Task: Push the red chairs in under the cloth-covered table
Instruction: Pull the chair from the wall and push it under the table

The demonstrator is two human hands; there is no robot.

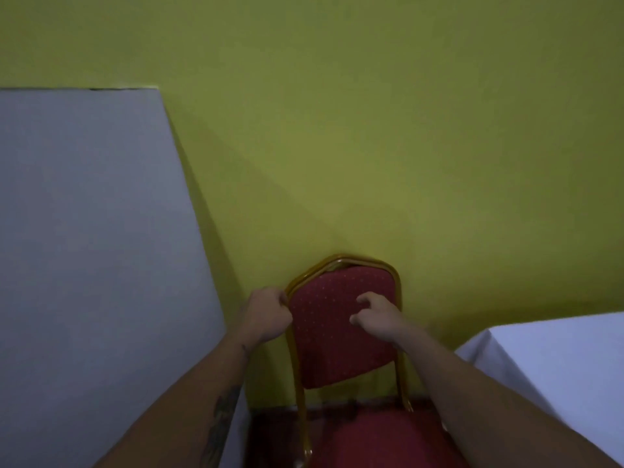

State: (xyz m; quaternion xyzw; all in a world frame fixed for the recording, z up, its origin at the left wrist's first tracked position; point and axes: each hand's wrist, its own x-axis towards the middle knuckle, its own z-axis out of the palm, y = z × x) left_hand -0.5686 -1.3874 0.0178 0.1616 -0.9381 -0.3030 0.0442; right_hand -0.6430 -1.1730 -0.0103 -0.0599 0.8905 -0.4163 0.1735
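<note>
A red chair with a gold metal frame stands with its padded back against the yellow-green wall, its seat toward me at the bottom of the view. My left hand is closed around the left rail of the chair's back near the top. My right hand hovers over the red padding of the back with fingers curled and apart, holding nothing. A cloth-covered table with a white cloth shows at the lower right, beside the chair.
A large grey panel or cloth-covered surface fills the left side, close to the chair. The yellow-green wall rises right behind the chair. A dark strip of floor shows under the chair.
</note>
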